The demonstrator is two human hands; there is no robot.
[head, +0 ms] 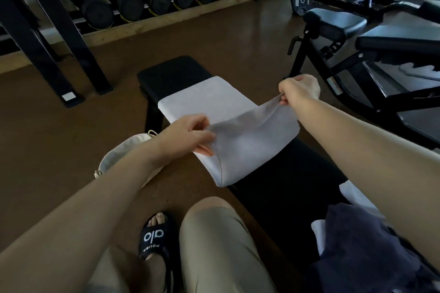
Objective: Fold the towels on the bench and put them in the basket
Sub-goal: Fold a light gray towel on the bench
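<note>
Nearest to the camera are the person's knees in beige trousers (214, 245) and one foot in a black slide (156, 236) on the brown floor (59, 138). At the right, a dark towel (364, 250) lies in a heap on the near end of the black bench (173, 74), with a bit of white cloth (354, 195) under it. Further along the bench lies the white towel (214, 100); its near part is lifted and turned over. The left hand (188, 133) pinches the towel's left edge between thumb and curled fingers. The right hand (298, 89) pinches a corner and holds it raised above the bench's right side. A cream basket (123, 157) of soft cloth stands on the floor just left of the bench, partly hidden behind the left forearm. Dumbbells (133, 2) fill a rack at the back.
</note>
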